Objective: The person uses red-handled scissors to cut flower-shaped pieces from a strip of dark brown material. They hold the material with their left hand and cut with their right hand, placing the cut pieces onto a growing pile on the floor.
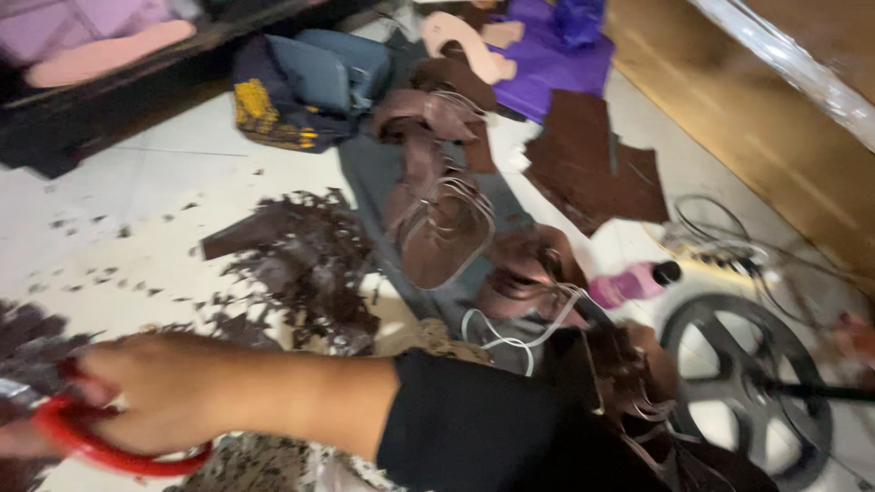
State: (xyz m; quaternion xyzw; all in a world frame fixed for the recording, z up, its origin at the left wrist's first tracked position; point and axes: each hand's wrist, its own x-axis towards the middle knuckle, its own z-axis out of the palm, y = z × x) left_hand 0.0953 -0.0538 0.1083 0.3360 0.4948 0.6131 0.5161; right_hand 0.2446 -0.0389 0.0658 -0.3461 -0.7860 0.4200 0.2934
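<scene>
My right hand (159, 392) reaches across to the lower left, its arm in a black sleeve (474, 433). Its fingers are closed through the red handle of a pair of scissors (87, 446); the blades are hidden at the frame's edge. A pile of dark brown leather scraps (305, 260) lies just beyond the hand on the white tiled floor (164, 196). Brown strappy sandals (437, 223) lie in a row in the middle. My left hand is out of view.
A brown leather sheet (592, 164) and a purple cloth (547, 55) lie at the back. On the right are a pink bottle (629, 282), a round black fan guard (743, 383), cables (720, 241) and a wooden board (756, 118). A blue bag (310, 77) sits at the back left.
</scene>
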